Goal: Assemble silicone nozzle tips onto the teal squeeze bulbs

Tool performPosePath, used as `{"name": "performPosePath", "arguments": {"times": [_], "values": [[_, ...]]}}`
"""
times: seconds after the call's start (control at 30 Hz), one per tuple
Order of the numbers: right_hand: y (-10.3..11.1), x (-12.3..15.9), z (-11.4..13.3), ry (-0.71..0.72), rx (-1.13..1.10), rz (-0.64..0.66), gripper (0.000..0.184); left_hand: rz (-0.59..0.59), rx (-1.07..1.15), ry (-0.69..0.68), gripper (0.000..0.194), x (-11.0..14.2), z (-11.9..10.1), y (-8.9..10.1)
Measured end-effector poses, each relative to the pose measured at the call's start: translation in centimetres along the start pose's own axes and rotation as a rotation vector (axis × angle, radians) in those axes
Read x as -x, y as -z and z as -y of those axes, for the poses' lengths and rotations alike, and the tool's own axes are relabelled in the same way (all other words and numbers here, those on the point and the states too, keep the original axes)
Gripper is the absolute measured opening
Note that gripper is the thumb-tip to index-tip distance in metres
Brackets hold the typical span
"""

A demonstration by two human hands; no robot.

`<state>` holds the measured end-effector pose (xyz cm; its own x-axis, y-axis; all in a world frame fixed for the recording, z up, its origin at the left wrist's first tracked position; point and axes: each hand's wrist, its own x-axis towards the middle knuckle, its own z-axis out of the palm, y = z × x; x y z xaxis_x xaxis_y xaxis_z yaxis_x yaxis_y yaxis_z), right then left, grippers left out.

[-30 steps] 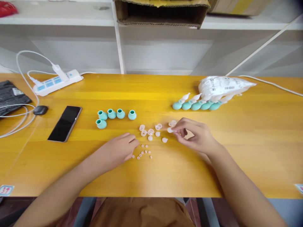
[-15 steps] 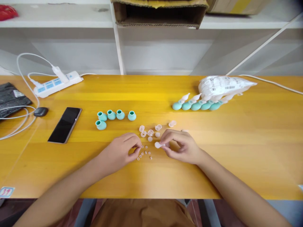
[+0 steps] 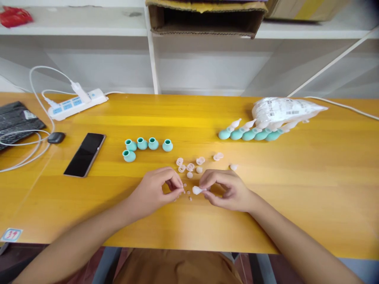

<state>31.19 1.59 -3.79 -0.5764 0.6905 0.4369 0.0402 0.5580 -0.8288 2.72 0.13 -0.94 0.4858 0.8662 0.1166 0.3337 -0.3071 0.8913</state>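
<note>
My right hand (image 3: 227, 190) pinches a small white nozzle tip (image 3: 197, 190), its rounded wide end pointing left. Thumb and index finger of my left hand (image 3: 160, 188) are closed together just left of it; whatever they hold is too small to make out. Below and between the fingertips lie several tiny pale rings (image 3: 188, 192), some partly covered by my left hand. Beyond my hands are several translucent pinkish ring-shaped caps (image 3: 190, 167) and a few small round pale pieces (image 3: 199, 170). Another pale piece (image 3: 233, 167) rests behind my right hand.
Several open-necked teal bulbs (image 3: 167, 145) stand at the left. At the right, a row of teal bulbs (image 3: 236, 134) with pale nozzles lies against a white plastic bag (image 3: 278, 111). A phone (image 3: 85, 155), power strip (image 3: 78, 104) and cables occupy the far left.
My left hand has moved right, its closed fingertips nearer the nozzle tip. My right hand, still pinching the tip, is slightly lower. The whole view has shifted a little.
</note>
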Motion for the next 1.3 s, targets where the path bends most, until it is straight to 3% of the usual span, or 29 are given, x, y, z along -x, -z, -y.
{"name": "performPosePath", "arguments": {"times": [0.13, 0.6, 1.3], "values": [[-0.1, 0.1, 0.1, -0.019, 0.014, 0.014, 0.014, -0.021, 0.100, 0.069, 0.007, -0.2, -0.1, 0.0], [-0.3, 0.1, 0.3, -0.029, -0.051, 0.085, 0.011, -0.078, 0.087, -0.084, 0.011, 0.3, -0.7, -0.2], [-1.2, -0.1, 0.7, -0.025, -0.117, 0.144, 0.014, -0.079, 0.107, -0.142, 0.009, 0.8, -0.3, -1.5]]}}
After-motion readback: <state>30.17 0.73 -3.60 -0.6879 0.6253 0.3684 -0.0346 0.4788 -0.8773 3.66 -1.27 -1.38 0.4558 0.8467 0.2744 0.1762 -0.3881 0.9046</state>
